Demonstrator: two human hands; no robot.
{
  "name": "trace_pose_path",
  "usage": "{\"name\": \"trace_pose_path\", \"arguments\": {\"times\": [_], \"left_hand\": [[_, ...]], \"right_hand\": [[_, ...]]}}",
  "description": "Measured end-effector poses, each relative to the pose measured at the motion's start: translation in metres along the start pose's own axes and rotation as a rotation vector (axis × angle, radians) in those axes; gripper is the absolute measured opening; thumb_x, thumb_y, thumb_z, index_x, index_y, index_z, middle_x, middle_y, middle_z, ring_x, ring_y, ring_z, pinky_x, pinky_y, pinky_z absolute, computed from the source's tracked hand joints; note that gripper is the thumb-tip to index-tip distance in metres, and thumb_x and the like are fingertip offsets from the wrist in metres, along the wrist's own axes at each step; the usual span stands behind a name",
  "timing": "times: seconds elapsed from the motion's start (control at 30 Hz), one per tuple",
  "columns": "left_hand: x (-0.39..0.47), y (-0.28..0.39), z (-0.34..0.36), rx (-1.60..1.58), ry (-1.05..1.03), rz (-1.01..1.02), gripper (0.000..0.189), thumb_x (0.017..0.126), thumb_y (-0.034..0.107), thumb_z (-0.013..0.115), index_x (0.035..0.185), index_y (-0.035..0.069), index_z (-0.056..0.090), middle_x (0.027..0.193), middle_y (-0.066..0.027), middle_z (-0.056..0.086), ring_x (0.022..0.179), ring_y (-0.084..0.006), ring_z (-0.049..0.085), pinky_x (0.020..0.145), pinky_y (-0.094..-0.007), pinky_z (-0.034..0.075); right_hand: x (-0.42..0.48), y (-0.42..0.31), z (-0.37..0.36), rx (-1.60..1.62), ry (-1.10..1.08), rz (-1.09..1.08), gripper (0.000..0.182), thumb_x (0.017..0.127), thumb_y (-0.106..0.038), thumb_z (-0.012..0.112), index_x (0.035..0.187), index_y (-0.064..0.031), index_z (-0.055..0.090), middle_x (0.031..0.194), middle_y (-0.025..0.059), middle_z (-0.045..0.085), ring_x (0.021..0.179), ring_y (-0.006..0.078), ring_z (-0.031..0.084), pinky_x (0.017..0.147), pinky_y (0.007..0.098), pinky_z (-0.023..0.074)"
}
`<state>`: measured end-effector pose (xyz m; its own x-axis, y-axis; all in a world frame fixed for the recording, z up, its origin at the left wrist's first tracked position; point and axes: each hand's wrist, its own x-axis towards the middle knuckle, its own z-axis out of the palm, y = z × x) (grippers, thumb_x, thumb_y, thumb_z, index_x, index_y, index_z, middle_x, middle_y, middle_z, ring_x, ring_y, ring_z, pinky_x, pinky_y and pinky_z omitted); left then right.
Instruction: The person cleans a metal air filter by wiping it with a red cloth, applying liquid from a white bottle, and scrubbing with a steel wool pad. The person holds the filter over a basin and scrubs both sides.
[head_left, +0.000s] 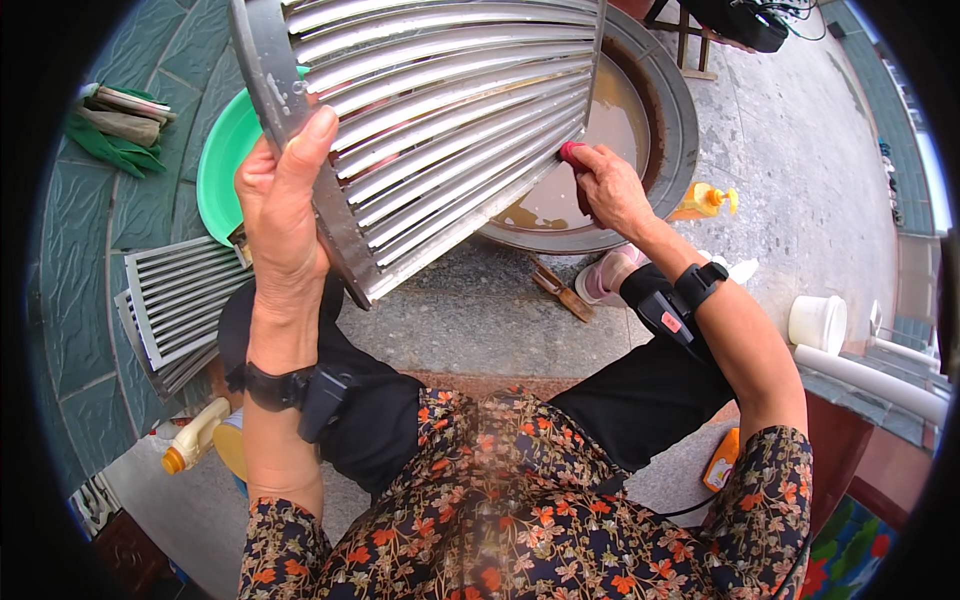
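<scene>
A slatted metal grille panel, wet with drops on its dark frame, is held up at a tilt in front of me. My left hand grips its left frame, thumb on the near face. At the grille's lower right edge, my right hand is closed around a red item, perhaps a cloth or a handle, mostly hidden by the fingers. Beneath and beyond the grille stands a large dark round basin with murky brown water. Part of a green plastic basin shows behind my left hand.
More slatted grilles lie at the left beside green gloves. A wooden-handled tool lies on the floor near a shoe. An orange pump bottle, a white bucket and a white pipe are at the right. A cream jug stands lower left.
</scene>
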<state>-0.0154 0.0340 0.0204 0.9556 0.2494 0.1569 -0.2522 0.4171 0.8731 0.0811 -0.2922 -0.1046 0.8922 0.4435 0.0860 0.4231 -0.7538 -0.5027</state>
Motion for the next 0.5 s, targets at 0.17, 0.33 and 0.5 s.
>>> {"name": "trace_pose_path", "arguments": {"times": [0.17,0.33,0.5], "left_hand": [[0.0,-0.009,-0.008,0.034,0.017,-0.008,0.019,0.095,0.009,0.067,0.111,0.0,0.067,0.102,-0.0088,0.07,0.087,-0.0155,0.07,0.078,-0.032,0.062],[0.002,-0.01,-0.009,0.018,0.018,-0.018,0.019,0.095,0.01,0.066,0.111,0.0,0.067,0.103,-0.0092,0.07,0.087,-0.0158,0.07,0.079,-0.0332,0.062],[0.0,-0.005,-0.003,0.028,0.028,-0.001,0.02,0.096,0.01,0.066,0.113,0.0,0.066,0.103,-0.0098,0.07,0.087,-0.0163,0.071,0.078,-0.0333,0.062]], "right_hand": [[-0.016,-0.071,0.006,0.277,-0.19,-0.174,0.032,0.09,-0.001,0.057,0.12,-0.0075,0.063,0.103,0.0173,0.059,0.1,0.0377,0.061,0.087,0.0423,0.0506],[-0.011,-0.04,0.007,0.082,-0.108,-0.079,0.03,0.09,-0.005,0.055,0.116,-0.0127,0.066,0.104,0.0143,0.065,0.098,0.0377,0.064,0.083,0.0463,0.0524],[-0.006,-0.027,0.004,0.437,-0.128,0.154,0.029,0.09,-0.001,0.052,0.115,-0.0051,0.064,0.087,0.0163,0.064,0.069,0.0272,0.067,0.07,0.04,0.0537]]}}
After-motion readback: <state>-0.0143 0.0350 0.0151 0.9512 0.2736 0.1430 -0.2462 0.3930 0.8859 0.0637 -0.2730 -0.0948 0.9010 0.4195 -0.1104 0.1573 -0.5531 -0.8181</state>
